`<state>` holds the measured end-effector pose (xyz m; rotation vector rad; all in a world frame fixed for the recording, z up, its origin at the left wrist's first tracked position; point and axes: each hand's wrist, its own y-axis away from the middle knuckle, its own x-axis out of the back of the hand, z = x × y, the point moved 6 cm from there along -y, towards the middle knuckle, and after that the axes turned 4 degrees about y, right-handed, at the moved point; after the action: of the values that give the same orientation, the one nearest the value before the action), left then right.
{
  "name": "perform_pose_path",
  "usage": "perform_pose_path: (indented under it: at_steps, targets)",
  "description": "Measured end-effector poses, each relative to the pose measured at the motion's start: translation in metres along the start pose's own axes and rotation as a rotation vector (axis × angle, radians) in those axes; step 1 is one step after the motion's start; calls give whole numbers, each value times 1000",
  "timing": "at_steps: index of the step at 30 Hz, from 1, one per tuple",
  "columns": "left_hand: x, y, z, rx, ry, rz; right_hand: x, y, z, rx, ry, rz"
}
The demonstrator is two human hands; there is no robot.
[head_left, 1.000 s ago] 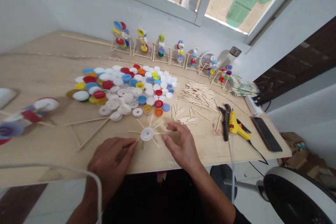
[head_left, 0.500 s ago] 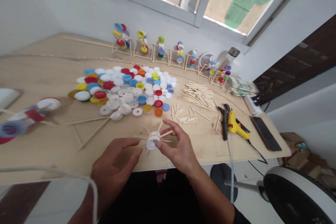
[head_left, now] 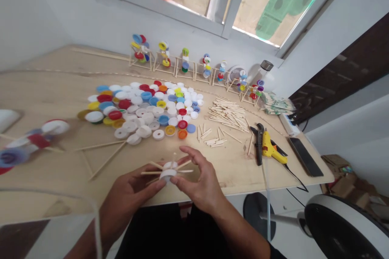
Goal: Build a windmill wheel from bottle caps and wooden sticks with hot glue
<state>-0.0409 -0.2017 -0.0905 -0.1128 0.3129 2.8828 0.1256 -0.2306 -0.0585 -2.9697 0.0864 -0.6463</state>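
Both my hands hold a white bottle cap with several thin wooden sticks radiating from it [head_left: 168, 172], lifted just above the near edge of the wooden table [head_left: 45, 89]. My left hand [head_left: 133, 194] pinches the cap from the left and below. My right hand [head_left: 197, 178] grips it from the right, fingers curled over the sticks. A pile of coloured and white bottle caps [head_left: 146, 107] lies beyond the hands.
Loose short sticks [head_left: 227, 113] lie right of the caps. Pliers [head_left: 258, 143], a yellow glue gun [head_left: 270, 149] and a phone [head_left: 305, 151] sit at the right. Finished cap-and-stick models [head_left: 182, 58] line the back; another [head_left: 27, 141] is at far left. A fan [head_left: 343, 226] stands below right.
The cap with sticks lay flat on the table a second ago. My right hand picked it up and my left hand joined, bringing it toward me.
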Motion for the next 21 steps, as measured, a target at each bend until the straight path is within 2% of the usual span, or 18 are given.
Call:
perform_pose_path:
  at_steps: [7, 16, 21]
  targets:
    - [6, -1, -4, 18, 9, 36, -2, -3, -2, 17, 0, -6]
    - [9, -6, -2, -1, -30, 20, -7, -8, -1, 15, 12, 1]
    - [14, -11, -8, 19, 25, 52, 3, -17, -8, 81, 20, -83]
